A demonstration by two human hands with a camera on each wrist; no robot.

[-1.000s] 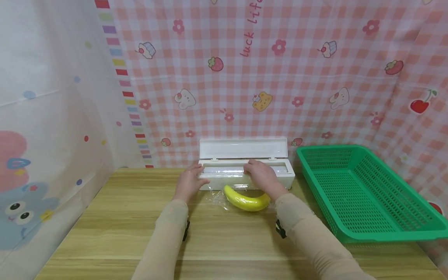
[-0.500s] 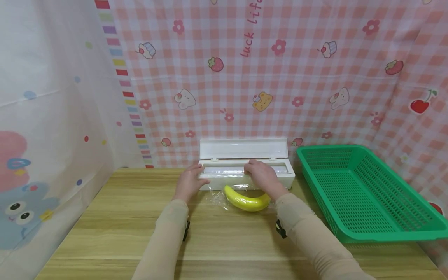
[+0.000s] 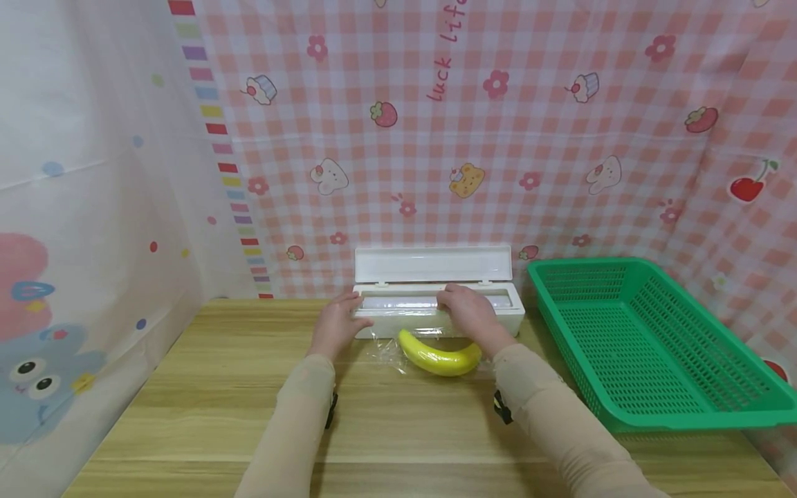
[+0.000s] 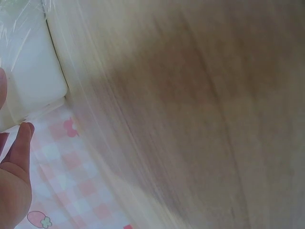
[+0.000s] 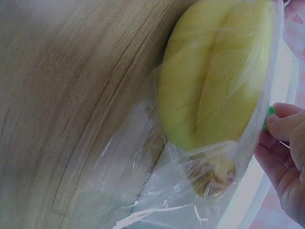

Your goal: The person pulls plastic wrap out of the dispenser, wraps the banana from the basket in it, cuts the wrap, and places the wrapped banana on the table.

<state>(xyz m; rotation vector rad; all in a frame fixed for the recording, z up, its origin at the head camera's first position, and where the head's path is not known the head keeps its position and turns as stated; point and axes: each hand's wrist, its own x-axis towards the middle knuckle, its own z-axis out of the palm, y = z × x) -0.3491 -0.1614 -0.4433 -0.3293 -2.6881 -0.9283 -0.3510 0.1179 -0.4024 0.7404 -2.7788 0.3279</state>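
A white cling film box [image 3: 411, 324] stands at the back of the table, its lid [image 3: 432, 264] raised and a film roll [image 3: 398, 302] inside. My left hand [image 3: 336, 321] grips the box's left end, thumb on the front and fingers at the top. With my right hand [image 3: 467, 312] I pinch a small green slider [image 5: 270, 113] on the box's front top edge, seen in the right wrist view. Just in front lies a yellow banana [image 3: 438, 356] under clear cling film [image 3: 389, 353], which runs from the box and lies crumpled at its left.
A green plastic basket [image 3: 623, 346] stands to the right of the box. The wooden table [image 3: 398, 443] reaches back to a pink checked cloth [image 3: 398, 152], and a white cloth [image 3: 124, 207] hangs on the left.
My right hand has shifted very slightly to the right along the box's edge. The left hand, the banana and the box stay where they were.
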